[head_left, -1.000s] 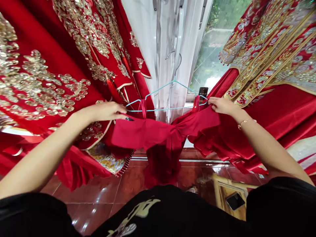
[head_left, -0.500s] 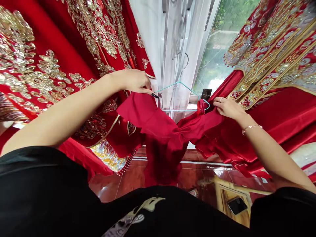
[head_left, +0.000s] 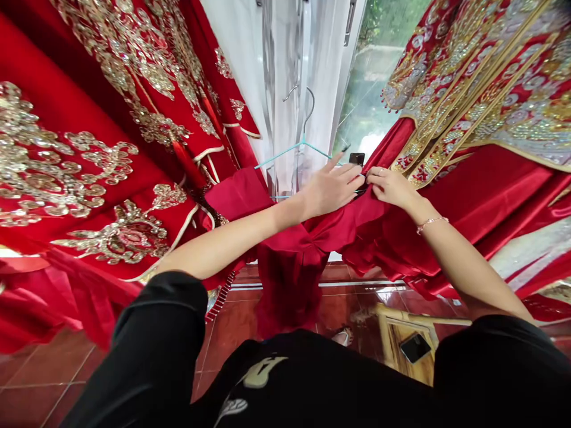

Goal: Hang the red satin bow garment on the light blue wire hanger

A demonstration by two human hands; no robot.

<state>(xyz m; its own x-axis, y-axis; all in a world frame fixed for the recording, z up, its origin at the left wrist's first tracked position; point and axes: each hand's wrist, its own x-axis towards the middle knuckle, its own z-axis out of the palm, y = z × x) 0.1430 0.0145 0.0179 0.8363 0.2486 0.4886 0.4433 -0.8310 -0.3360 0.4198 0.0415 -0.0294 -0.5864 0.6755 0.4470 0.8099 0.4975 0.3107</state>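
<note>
A red dress (head_left: 289, 267) hangs below your hands at a teal hanger (head_left: 304, 142), its skirt dropping toward the floor beneath your left forearm. Your right hand (head_left: 388, 185), a bracelet (head_left: 432, 223) at its wrist, pinches the edge of the bodice near the hanger's right end. Your left hand (head_left: 334, 185) crosses over to meet it, fingers spread, one dark-nailed digit raised; whether its fingertips touch the fabric you cannot tell from here.

By the look of it, the dress is up and largely in place: to the left of your left hand, the bodice covers the hanger's left end. The right end seems to be what is left to settle, though your fingers hide whether the strap there is looped over.

Just beyond your fingertips stands a phone (head_left: 356, 158); farther off are a white curtain (head_left: 232, 35) and a window (head_left: 379, 77). A beaded red garment (head_left: 40, 142) fills the space left of your left hand, an embroidered red garment (head_left: 486, 77) the right of your right.
</note>
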